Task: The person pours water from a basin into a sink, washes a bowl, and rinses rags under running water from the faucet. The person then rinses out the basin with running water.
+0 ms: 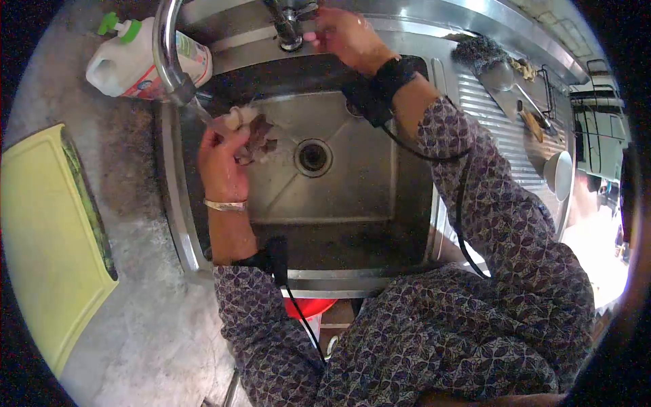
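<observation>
My left hand (225, 163) is inside the left part of the steel sink (352, 197), under the spout of the tap (166, 51). Its fingers are closed on a pale, rounded item (240, 117) with ragged brownish-purple pieces hanging from it; its exact kind is not clear. Water runs from the spout onto this hand. At the back of the sink, my right hand (349, 39) has its fingers at the tap handle (306, 11), beside the tap base (289, 34). Both wrists wear black straps with cables.
A white jug with a green pump (146, 64) stands behind left. A yellow-green cutting board (47, 244) lies on the left counter. On the right drainboard (491, 122) are a scouring pad (478, 53), a ladle (503, 74) and a white bowl (559, 176).
</observation>
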Available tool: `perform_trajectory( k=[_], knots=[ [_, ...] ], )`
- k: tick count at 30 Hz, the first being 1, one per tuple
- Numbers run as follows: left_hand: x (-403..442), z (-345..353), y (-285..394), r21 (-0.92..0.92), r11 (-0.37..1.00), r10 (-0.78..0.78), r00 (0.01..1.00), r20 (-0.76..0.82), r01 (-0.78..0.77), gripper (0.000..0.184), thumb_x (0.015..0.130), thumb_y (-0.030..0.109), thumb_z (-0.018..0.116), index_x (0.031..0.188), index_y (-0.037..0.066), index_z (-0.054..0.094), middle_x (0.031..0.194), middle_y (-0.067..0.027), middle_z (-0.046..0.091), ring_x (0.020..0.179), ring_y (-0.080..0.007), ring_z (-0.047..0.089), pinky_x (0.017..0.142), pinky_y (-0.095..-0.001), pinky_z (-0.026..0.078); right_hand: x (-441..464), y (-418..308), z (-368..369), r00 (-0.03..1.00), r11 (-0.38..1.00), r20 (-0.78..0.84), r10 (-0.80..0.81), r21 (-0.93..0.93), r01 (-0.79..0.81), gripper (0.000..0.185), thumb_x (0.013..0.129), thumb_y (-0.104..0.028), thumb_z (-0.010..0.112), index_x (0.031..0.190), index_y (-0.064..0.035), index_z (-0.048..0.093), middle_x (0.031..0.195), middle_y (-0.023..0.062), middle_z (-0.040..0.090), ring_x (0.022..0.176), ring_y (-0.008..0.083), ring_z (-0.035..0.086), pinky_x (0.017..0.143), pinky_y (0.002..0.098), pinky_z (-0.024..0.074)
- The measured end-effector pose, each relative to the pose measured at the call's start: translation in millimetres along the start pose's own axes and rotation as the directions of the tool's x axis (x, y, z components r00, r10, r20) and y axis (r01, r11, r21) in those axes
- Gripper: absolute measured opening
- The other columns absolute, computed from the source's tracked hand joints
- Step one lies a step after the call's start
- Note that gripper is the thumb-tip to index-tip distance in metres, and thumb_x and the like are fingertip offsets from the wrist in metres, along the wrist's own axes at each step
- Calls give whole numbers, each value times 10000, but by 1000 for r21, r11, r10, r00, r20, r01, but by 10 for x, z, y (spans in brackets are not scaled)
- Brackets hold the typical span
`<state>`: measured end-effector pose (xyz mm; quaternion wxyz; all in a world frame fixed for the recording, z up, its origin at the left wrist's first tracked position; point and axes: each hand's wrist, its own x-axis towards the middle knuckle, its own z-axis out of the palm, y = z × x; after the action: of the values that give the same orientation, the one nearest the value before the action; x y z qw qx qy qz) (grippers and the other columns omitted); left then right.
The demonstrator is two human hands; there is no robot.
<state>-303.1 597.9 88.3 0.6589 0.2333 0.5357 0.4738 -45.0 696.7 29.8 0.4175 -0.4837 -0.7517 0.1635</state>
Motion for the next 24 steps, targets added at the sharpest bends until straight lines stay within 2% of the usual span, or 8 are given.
perform_trajectory(
  k=[2, 3, 4, 6, 11, 16, 20, 24],
  knots=[
    [-45, 23, -14, 98, 995, 36, 998, -44, -31, 322, 689, -25, 605, 1002, 16, 540, 915, -59, 591, 808, -181, 580, 692, -315, 486, 74, 165, -8, 943, 745, 142, 302, 582, -327, 138, 834, -138, 496, 861, -8, 534, 706, 98, 570, 647, 224, 564, 619, 335, 479],
    [-23, -26, 7, 191, 977, 96, 995, -12, -92, 327, 680, -27, 614, 997, 13, 544, 916, -52, 589, 802, -166, 571, 700, -296, 468, 82, 193, 10, 804, 106, 419, 422, 858, -503, 100, 824, -88, 498, 755, -18, 516, 628, 68, 520, 611, 216, 509, 662, 343, 444],
    [-20, -15, 2, 267, 952, 151, 988, 27, -152, 332, 670, -30, 623, 991, 10, 548, 918, -45, 588, 797, -151, 561, 707, -277, 450, 141, 107, -48, 805, 108, 417, 423, 858, -502, 100, 824, -88, 498, 755, -18, 516, 628, 68, 520, 611, 216, 509, 662, 343, 444],
    [-54, 25, 6, 283, 939, 201, 980, 4, -194, 321, 664, -27, 631, 973, 15, 560, 904, -38, 587, 789, -142, 551, 712, -264, 436, 263, -8, -121, 821, 805, 52, -568, -169, 568, 145, 811, -67, 508, 681, -19, 464, 607, 62, 497, 560, 215, 471, 611, 377, 425],
    [-290, 189, 21, 429, 881, 222, 975, -3, -199, 248, 674, -4, 642, 914, 33, 589, 868, -16, 590, 771, -124, 537, 707, -255, 430, -373, -306, 72, 889, 889, 350, 295, 241, -390, 445, 851, -337, 519, 1182, -49, 443, 883, 102, 604, 714, 208, 611, 627, 310, 509],
    [-883, 427, -304, 709, 567, 186, 903, 386, -420, 187, 708, 76, 656, 881, 56, 587, 828, -40, 585, 759, -126, 547, 676, -273, 448, -1240, -1116, 414, 393, -596, 822, 413, 570, -565, 366, 868, -411, 474, 1036, -92, 537, 884, 74, 604, 701, 183, 587, 632, 356, 494],
    [-1287, 373, -641, 606, 525, 124, 759, 640, -597, 205, 697, 91, 667, 876, 54, 573, 834, -61, 575, 733, -160, 567, 658, -285, 460, -1677, -1228, 222, 267, -451, 880, 392, 437, -778, 274, 902, -298, 432, 966, -52, 532, 885, 73, 599, 755, 184, 591, 610, 337, 517],
    [-1282, 253, -249, 683, 709, 68, 981, 181, -175, 262, 705, 109, 681, 930, 44, 564, 846, -25, 570, 775, -139, 557, 670, -277, 460, -1741, -1622, -85, 412, -163, 752, 515, 557, -814, 275, 903, -253, 423, 1077, -65, 521, 932, 47, 563, 751, 116, 555, 673, 244, 476]
  ],
)
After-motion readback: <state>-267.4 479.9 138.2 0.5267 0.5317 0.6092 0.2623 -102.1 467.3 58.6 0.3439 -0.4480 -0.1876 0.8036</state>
